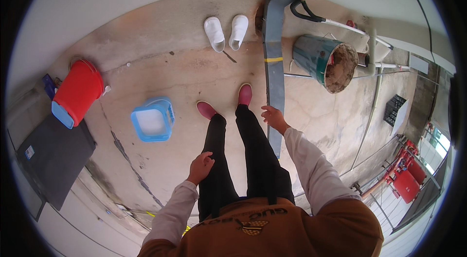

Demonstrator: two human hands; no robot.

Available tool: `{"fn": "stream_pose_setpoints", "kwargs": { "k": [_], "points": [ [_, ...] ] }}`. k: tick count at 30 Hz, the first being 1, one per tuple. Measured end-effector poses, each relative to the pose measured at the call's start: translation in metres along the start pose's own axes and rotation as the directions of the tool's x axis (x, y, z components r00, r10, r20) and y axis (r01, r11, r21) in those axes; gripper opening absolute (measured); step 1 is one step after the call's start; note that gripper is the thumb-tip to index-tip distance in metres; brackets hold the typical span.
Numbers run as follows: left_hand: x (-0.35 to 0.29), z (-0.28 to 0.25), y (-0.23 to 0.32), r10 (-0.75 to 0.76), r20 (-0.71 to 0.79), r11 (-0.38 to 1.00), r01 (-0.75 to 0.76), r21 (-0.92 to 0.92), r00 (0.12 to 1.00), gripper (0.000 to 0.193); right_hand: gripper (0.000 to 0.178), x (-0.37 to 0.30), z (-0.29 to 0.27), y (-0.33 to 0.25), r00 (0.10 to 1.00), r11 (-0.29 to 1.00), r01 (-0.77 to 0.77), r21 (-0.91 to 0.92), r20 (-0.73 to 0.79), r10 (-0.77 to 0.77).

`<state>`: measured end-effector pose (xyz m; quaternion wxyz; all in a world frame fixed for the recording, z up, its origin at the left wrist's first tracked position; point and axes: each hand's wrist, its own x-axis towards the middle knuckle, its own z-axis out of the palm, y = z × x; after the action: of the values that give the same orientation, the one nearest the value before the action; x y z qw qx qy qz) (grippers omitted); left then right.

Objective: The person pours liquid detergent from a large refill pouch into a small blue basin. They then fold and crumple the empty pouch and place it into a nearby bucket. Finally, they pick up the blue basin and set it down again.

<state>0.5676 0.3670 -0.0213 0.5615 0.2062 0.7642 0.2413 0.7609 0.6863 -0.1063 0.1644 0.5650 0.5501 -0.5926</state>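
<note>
The person stands on the bare concrete floor (194, 77) with both hands empty, so neither is placed for carrying anything. The left hand (201, 165) hangs by the left thigh, its fingers loosely curled but closed on nothing. The right hand (273, 117) is lifted a little away from the body, fingers spread and relaxed, right beside the grey door frame (275, 62); it seems held out for balance or to feel the frame, though I cannot tell whether it touches it.

Taking that door frame as the landmark: the 2 red shoes (226, 102) on the person's feet stand just to its left, toes pointing to the wall. The 2 white slippers (226, 32) sit side by side further along, left of the frame's foot, parked neatly against the wall as if left for changing into. The blue basket (153, 119) sits well to the left of the frame, alone on the floor, nearest the left hand. The red bucket (79, 89) lies still further left, tipped against a dark board (53, 157). Right of the frame, a green bucket (323, 61) lies on its side, its mouth caked with brown dirt.
</note>
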Motion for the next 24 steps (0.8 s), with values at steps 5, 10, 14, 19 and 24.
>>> {"fn": "stream_pose_setpoints", "kwargs": {
  "k": [5,10,14,19,24],
  "points": [
    [-0.007,0.007,-0.025,0.014,0.037,1.0,-0.015,0.022,0.999,0.028,0.033,0.005,0.0,0.003,0.998,1.0,0.028,0.014,-0.055,-0.027],
    [0.021,0.009,-0.016,-0.066,0.031,0.997,0.067,-0.025,0.997,0.03,0.031,0.031,-0.013,0.019,0.985,0.994,0.097,-0.057,-0.135,-0.103],
    [0.059,0.014,0.009,-0.092,-0.038,0.996,0.092,0.019,0.995,0.03,0.029,0.044,-0.015,0.02,0.985,0.989,0.144,0.039,-0.102,-0.139],
    [0.119,0.032,0.077,-0.023,0.008,0.994,0.022,0.108,1.0,0.033,0.028,0.026,-0.023,0.03,0.982,0.97,0.174,0.169,-0.106,-0.157],
    [0.192,0.079,0.144,0.169,0.066,0.979,-0.175,0.101,0.983,0.03,0.027,0.017,-0.054,0.05,0.975,0.941,0.18,0.288,-0.182,-0.13]
  ]
}}
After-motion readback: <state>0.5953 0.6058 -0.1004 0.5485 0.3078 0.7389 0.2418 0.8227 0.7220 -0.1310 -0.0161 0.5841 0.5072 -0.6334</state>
